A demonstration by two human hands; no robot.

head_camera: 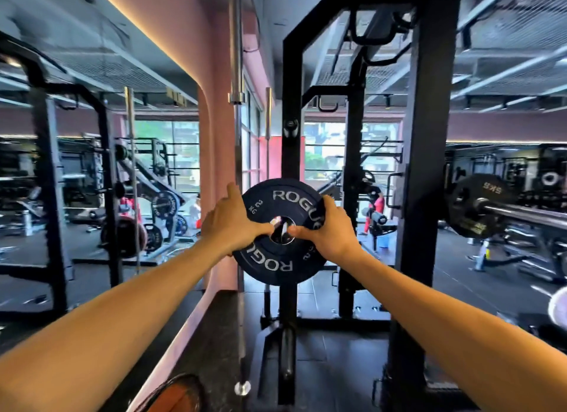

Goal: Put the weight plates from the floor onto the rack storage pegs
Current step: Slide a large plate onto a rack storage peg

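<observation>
A black weight plate (277, 259) with white ROGUE lettering stands face-on at chest height in front of the black rack upright (290, 110). The metal end of a storage peg (280, 232) shows through its centre hole. My left hand (230, 221) grips the plate's left side, index finger pointing up along the rim and thumb at the hole. My right hand (326, 227) grips the right side, fingers curled over the rim, thumb by the hole. A lower empty peg (287, 355) juts toward me near the floor.
A thick black rack post (425, 166) rises at the right, with a loaded barbell (491, 210) beyond it. Upright barbells (237, 110) stand along the pink wall (211, 135) at the left. An orange-brown plate (176, 394) lies at the bottom left. Dark rubber floor (337, 356) lies below.
</observation>
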